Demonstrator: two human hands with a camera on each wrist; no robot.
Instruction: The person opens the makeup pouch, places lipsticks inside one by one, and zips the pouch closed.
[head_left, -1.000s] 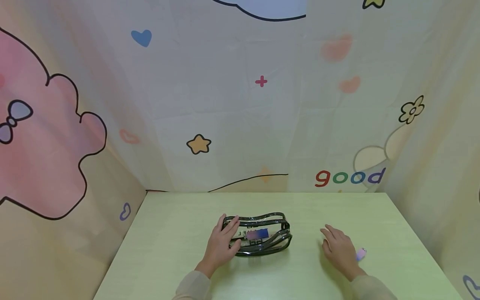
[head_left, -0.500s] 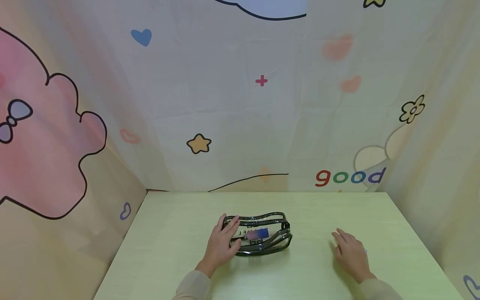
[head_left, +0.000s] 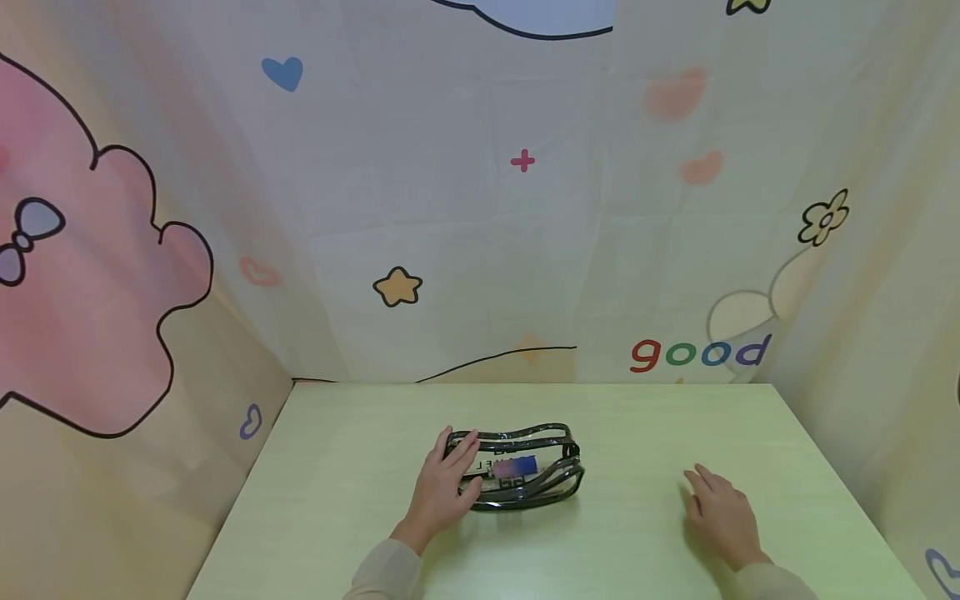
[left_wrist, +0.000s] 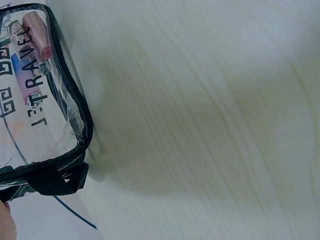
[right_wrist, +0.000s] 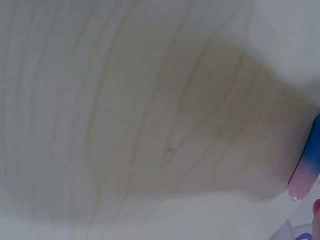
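A see-through travel pouch (head_left: 525, 503) with black piping lies on the table. Dark "TRAVEL" lettering is printed on it, and a pink-to-blue item (head_left: 515, 467) shows inside. My left hand (head_left: 438, 492) rests over the pouch's left end, fingers extended and thumb spread toward the near side. In the left wrist view the pouch (left_wrist: 70, 100) also contains a rose-coloured item (left_wrist: 36, 32). Off to the right, my right hand (head_left: 723, 518) is low over the table, fingers loosely extended. A blue-to-pink item (right_wrist: 305, 170) shows near a fingertip in the right wrist view; the hand hides it from the head view.
The pale wood-grain table (head_left: 360, 417) has a straight back edge. Behind it hangs a printed curtain (head_left: 450, 208) with cartoon shapes and the word "good"; curtains also line both sides.
My right hand has moved to the right and slightly nearer, over the small pink-to-blue item that showed beside it earlier. The left hand and the pouch have stayed in place.
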